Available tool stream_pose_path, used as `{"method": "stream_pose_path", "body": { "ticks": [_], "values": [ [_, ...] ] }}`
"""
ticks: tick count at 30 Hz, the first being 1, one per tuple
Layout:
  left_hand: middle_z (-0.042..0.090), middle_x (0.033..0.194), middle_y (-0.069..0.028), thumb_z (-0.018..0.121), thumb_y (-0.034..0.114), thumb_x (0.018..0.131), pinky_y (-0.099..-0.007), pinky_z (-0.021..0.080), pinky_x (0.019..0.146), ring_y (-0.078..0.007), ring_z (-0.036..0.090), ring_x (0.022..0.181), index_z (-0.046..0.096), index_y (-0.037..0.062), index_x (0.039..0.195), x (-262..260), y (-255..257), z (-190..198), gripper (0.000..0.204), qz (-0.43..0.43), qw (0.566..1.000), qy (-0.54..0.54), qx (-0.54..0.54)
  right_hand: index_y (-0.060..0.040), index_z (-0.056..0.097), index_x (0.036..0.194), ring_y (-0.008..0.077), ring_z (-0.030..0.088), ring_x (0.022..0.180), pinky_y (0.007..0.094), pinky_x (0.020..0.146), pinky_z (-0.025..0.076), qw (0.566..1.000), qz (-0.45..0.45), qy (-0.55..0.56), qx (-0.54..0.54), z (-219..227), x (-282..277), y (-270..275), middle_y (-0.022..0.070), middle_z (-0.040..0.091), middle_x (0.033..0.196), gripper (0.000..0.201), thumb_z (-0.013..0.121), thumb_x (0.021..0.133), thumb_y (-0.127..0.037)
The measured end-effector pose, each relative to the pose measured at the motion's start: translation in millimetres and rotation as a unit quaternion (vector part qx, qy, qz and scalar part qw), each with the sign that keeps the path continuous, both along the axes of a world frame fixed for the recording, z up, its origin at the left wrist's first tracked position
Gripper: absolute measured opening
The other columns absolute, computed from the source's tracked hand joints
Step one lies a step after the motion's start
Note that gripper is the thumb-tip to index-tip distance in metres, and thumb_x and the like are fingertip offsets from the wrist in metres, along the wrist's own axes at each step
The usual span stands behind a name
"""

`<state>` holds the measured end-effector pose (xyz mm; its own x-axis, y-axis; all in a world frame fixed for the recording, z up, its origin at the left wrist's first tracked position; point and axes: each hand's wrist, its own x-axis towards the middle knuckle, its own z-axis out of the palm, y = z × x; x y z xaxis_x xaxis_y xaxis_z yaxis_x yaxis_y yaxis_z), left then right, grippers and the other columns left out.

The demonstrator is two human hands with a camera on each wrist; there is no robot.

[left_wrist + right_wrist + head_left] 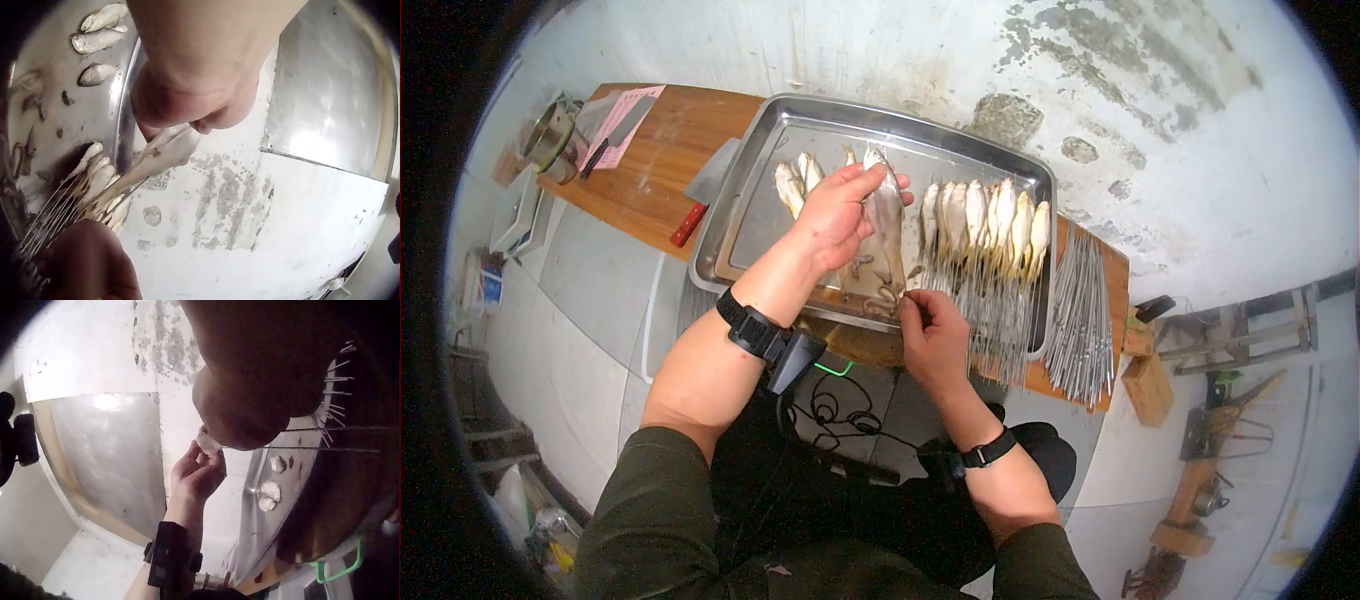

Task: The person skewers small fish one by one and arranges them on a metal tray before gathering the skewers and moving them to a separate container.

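Note:
My left hand holds a slender silvery fish near its head, over the steel tray. At the fish's tail end, the fingers of my right hand are pinched together. Two thin metal skewers run out from beneath that hand in the right wrist view. Skewered fish lie side by side along the tray's right part, skewers toward me. Several loose fish lie at its left, partly behind my left hand. Small dark scraps lie on the tray floor below the held fish.
A pile of bare metal skewers lies right of the tray. On the wooden table at left are a red-handled cleaver, a dark-handled knife and a metal pot. The stained wall rises behind. Black cables lie below.

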<state>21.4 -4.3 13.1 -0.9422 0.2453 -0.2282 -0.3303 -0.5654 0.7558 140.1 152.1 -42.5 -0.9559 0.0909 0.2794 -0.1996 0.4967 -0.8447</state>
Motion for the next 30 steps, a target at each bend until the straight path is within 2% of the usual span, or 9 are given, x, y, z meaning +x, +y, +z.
{"method": "stream_pose_path", "body": {
  "ticks": [1, 11, 19, 23, 25, 27, 28, 29, 30],
  "values": [
    [0.063, 0.107, -0.009, 0.049, 0.023, 0.096, -0.0345, 0.053, 0.081, -0.0225, 0.063, 0.096, 0.054, 0.0059, 0.106, 0, 0, 0, 0.021, -0.007, 1.0, 0.005, 0.003, 0.0009, 0.062, 0.09, 0.0211, 0.06, 0.069, 0.0299, 0.066, 0.048, 1.0, -0.004, 0.016, 0.007, -1, 0, 0, 0.0125, 0.062, 0.077, 0.014, 0.061, 0.085, -0.012],
    [0.063, 0.107, -0.0088, 0.049, 0.023, 0.096, -0.035, 0.053, 0.08, -0.0225, 0.063, 0.095, 0.054, 0.005, 0.105, 1, 5, -4, 0.021, -0.019, 1.0, 0.004, -0.024, 0.0009, 0.062, 0.091, 0.024, 0.06, 0.07, 0.031, 0.068, 0.047, 1.0, -0.017, 0.009, -0.001, 7, -2, -3, 0.0149, 0.062, 0.079, 0.016, 0.06, 0.086, -0.014],
    [0.064, 0.107, -0.0093, 0.047, 0.023, 0.096, -0.0341, 0.054, 0.078, -0.0224, 0.063, 0.095, 0.054, 0.0038, 0.106, 0, 5, -6, 0.023, -0.015, 1.0, -0.012, -0.006, 0.0022, 0.062, 0.093, 0.0147, 0.058, 0.072, 0.0284, 0.068, 0.047, 0.997, -0.016, -0.035, -0.06, -5, -2, 0, 0.008, 0.063, 0.08, 0.016, 0.059, 0.088, -0.013],
    [0.063, 0.108, -0.01, 0.045, 0.024, 0.097, -0.0323, 0.055, 0.076, -0.0198, 0.063, 0.094, 0.055, 0.0021, 0.106, -16, -10, -12, 0.025, -0.01, 1.0, -0.002, -0.024, 0.0006, 0.061, 0.097, 0.0141, 0.057, 0.076, 0.0286, 0.069, 0.047, 0.999, -0.027, 0.011, -0.028, 25, 8, 1, 0.0081, 0.063, 0.086, 0.014, 0.059, 0.087, -0.01],
    [0.064, 0.106, -0.0102, 0.045, 0.024, 0.097, -0.0319, 0.055, 0.076, -0.0194, 0.063, 0.092, 0.055, 0.002, 0.106, -13, -10, -4, 0.026, -0.005, 0.999, -0.007, -0.037, -0.0027, 0.058, 0.106, 0.0299, 0.06, 0.082, 0.0351, 0.072, 0.049, 0.993, 0.108, 0.0, -0.041, 67, 28, 4, 0.0158, 0.06, 0.091, 0.024, 0.06, 0.082, -0.008],
    [0.064, 0.102, -0.0098, 0.044, 0.024, 0.098, -0.0311, 0.055, 0.075, -0.0188, 0.063, 0.092, 0.055, 0.0006, 0.108, -14, -11, -3, 0.028, -0.004, 0.998, -0.002, -0.056, -0.0032, 0.059, 0.107, 0.031, 0.059, 0.08, 0.0365, 0.072, 0.049, 0.945, 0.316, 0.021, -0.084, 136, 52, 4, 0.0147, 0.059, 0.088, 0.027, 0.061, 0.079, -0.006],
    [0.063, 0.105, -0.0107, 0.044, 0.022, 0.098, -0.0305, 0.055, 0.073, -0.02, 0.063, 0.093, 0.052, 0.0001, 0.11, -20, -16, -9, 0.027, -0.033, 0.999, 0.0, -0.038, -0.0035, 0.059, 0.109, 0.0302, 0.059, 0.079, 0.0376, 0.071, 0.049, 0.95, 0.297, 0.004, -0.093, 137, 62, 6, 0.0139, 0.059, 0.089, 0.029, 0.059, 0.08, -0.005],
    [0.062, 0.108, -0.0117, 0.044, 0.021, 0.097, -0.0299, 0.056, 0.071, -0.0213, 0.063, 0.095, 0.05, -0.0005, 0.113, -22, -20, -15, 0.026, -0.061, 0.998, 0.001, -0.02, -0.0024, 0.058, 0.111, 0.0301, 0.059, 0.08, 0.0388, 0.07, 0.049, 0.869, 0.46, 0.117, -0.136, 173, 72, 0, 0.0134, 0.058, 0.09, 0.029, 0.053, 0.083, -0.007],
    [0.062, 0.107, -0.0126, 0.045, 0.02, 0.097, -0.0306, 0.056, 0.072, -0.0216, 0.063, 0.094, 0.049, -0.0022, 0.112, -21, -18, -12, 0.028, -0.041, 0.999, -0.012, -0.019, -0.002, 0.057, 0.113, 0.0306, 0.059, 0.08, 0.0395, 0.07, 0.049, 0.842, 0.502, 0.124, -0.153, 187, 79, 1, 0.0127, 0.057, 0.09, 0.029, 0.048, 0.086, -0.011]
  ]
}}
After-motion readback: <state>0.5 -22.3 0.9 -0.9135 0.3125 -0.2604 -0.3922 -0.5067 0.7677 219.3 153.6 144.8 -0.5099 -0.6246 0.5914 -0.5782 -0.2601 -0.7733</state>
